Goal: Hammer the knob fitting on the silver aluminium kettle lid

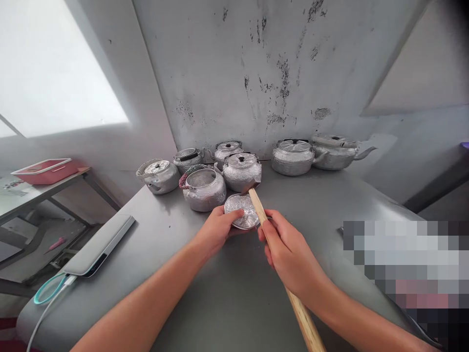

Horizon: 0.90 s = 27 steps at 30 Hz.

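Between the thumb and fingers of my left hand [214, 230] is a silvery kettle lid [244, 210] with a dented, embossed surface. My right hand [287, 247] is closed around the long wooden handle of a hammer [259, 205], whose dark head lies at the lid's far edge. Whether the head touches the lid I cannot tell. Just beyond the lid stand a lidless kettle [207, 195] with a wrapped red-and-white handle and a lidded kettle [242, 176] with a black knob.
More dented metal kettles line the wall, including a lidded one [293, 159] and one with a long spout [335, 154]. A power bank [100, 244] with cables lies on the grey table [220, 303]. At left, a pink basket [46, 172] sits on another table. A blurred-out patch covers the right.
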Each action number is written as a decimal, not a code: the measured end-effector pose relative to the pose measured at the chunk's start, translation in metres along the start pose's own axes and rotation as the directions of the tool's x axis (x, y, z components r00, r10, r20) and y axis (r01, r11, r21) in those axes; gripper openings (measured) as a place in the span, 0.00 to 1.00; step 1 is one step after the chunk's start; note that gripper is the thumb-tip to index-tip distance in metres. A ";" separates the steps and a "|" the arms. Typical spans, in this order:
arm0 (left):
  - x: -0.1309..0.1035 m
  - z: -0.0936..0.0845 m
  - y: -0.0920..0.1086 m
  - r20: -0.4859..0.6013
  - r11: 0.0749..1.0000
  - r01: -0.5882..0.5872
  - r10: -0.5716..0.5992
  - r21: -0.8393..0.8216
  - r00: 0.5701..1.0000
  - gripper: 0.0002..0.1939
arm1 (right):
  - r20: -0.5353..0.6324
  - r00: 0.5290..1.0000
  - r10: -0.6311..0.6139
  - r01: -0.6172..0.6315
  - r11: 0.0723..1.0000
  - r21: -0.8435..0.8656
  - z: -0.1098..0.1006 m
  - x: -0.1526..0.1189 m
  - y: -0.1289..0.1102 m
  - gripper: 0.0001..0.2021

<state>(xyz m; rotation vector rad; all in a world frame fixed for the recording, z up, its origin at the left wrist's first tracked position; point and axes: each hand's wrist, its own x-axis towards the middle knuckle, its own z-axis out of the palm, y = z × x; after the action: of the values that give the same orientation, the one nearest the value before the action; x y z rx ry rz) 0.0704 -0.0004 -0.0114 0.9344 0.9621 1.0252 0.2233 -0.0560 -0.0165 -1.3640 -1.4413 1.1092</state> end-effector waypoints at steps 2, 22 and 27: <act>0.000 0.000 0.000 -0.008 1.000 0.001 -0.001 0.009 1.000 0.09 | 0.001 1.000 -0.005 0.005 1.000 -0.009 0.001 0.000 0.001 0.12; -0.004 0.006 -0.006 -0.001 0.978 -0.142 0.144 0.150 0.990 0.09 | -0.033 0.999 -0.019 0.018 0.999 -0.027 0.003 -0.002 -0.002 0.13; -0.002 0.004 -0.004 -0.040 0.989 -0.112 0.117 0.097 0.992 0.10 | -0.031 0.999 -0.008 0.008 1.000 -0.008 0.002 -0.003 -0.002 0.13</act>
<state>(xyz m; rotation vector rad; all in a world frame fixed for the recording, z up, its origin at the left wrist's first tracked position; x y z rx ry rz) 0.0749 -0.0036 -0.0141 1.0584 1.0117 1.1098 0.2210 -0.0588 -0.0148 -1.3740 -1.4296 1.0736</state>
